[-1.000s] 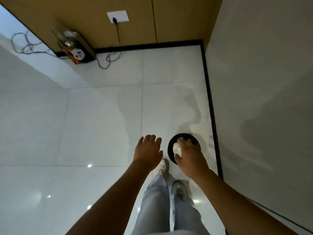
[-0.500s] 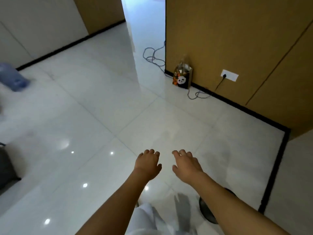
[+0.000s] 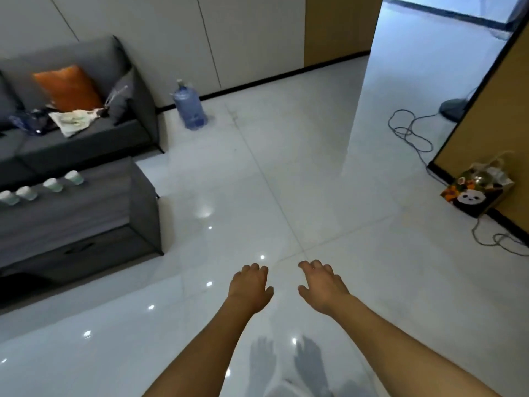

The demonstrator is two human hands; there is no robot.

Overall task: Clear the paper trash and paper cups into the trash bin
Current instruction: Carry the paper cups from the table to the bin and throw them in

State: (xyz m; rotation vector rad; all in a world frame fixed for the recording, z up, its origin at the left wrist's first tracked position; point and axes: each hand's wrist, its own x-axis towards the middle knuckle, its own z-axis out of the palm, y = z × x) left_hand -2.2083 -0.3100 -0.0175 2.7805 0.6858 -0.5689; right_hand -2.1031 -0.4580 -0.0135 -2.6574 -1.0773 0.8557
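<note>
Several white paper cups (image 3: 52,185) stand in a row on the dark grey coffee table (image 3: 94,207) at the left. My left hand (image 3: 250,287) and my right hand (image 3: 322,286) are stretched out side by side over the white floor, palms down, fingers loosely apart, holding nothing. Both hands are well to the right of the table and far from the cups. The trash bin is out of view.
A grey sofa (image 3: 94,138) with an orange cushion (image 3: 67,87) and loose items sits behind the table. A blue water jug (image 3: 190,106) stands by the wall. At the right are a panda bag (image 3: 478,193), floor cables (image 3: 412,133) and a fan base (image 3: 453,108).
The view has swung left from the corner with the black bin to the sofa and table. My right hand, which held white paper over the bin, is now empty.
</note>
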